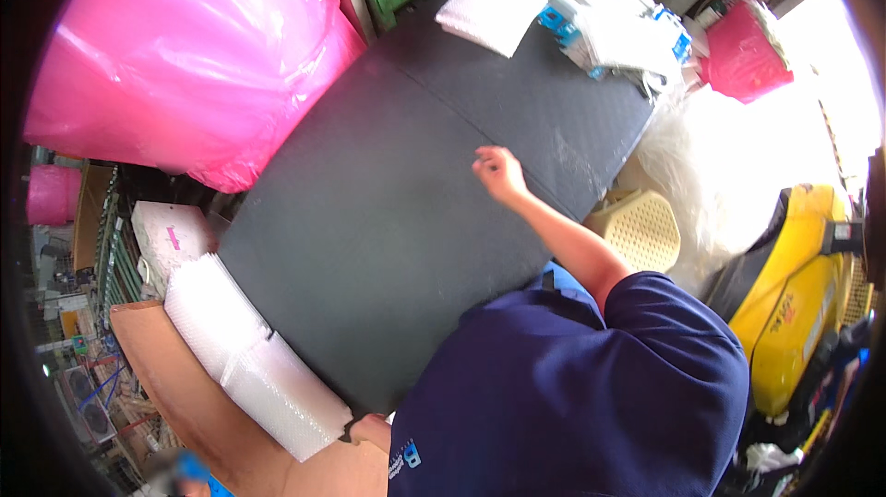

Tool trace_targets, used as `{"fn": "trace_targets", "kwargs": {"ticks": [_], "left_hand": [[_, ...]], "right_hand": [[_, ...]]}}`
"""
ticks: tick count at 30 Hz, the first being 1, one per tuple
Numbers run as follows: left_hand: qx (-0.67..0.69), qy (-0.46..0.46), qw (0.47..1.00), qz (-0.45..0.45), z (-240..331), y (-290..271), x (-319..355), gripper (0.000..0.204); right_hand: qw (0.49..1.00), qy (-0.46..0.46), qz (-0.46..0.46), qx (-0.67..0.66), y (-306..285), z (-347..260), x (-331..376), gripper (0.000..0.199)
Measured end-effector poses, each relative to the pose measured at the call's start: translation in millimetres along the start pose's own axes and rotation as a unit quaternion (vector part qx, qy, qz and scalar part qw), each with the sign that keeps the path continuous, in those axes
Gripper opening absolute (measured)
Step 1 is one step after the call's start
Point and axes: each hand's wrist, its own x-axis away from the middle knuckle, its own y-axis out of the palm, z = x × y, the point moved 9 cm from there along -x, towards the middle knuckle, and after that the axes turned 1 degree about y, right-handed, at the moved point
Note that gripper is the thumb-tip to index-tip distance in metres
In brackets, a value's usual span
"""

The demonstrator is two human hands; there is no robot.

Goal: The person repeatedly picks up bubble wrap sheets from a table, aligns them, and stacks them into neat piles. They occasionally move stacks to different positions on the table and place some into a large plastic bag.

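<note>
My right hand (500,174) is over the middle of a large black table (369,220), its fingers curled together. A small dark spot shows at the fingertips, too small to name. Low in the view, my left hand (371,430) is at the table's near left corner, beside the end of folded bubble wrap (286,395). Its fingers look closed around a small dark thing that I cannot make out. The bubble wrap lies in overlapping layers along the table's left edge. My torso hides part of the left arm.
A big pink plastic bag (194,54) bulges at the far left. Bubble wrap sheets (494,6) and white-and-blue packages (618,26) lie at the table's far end. A beige stool (637,227), clear plastic (706,174) and a yellow machine (798,303) stand right; brown cardboard (198,386) is left.
</note>
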Motion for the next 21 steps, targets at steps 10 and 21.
{"fn": "trace_targets", "kwargs": {"ticks": [10, 21], "left_hand": [[-0.271, 0.111, 0.954, 0.064, -49.1, 68.6, 110.8, 0.072], [-0.386, 0.118, 0.91, 0.093, -57.4, 79.8, 164.6, 0.07]], "right_hand": [[0.885, 0.331, 0.192, -0.267, -126.2, 102.9, -276.2, 0.076], [0.846, 0.386, 0.014, -0.367, -67.1, 105.4, -324.8, 0.088]]}}
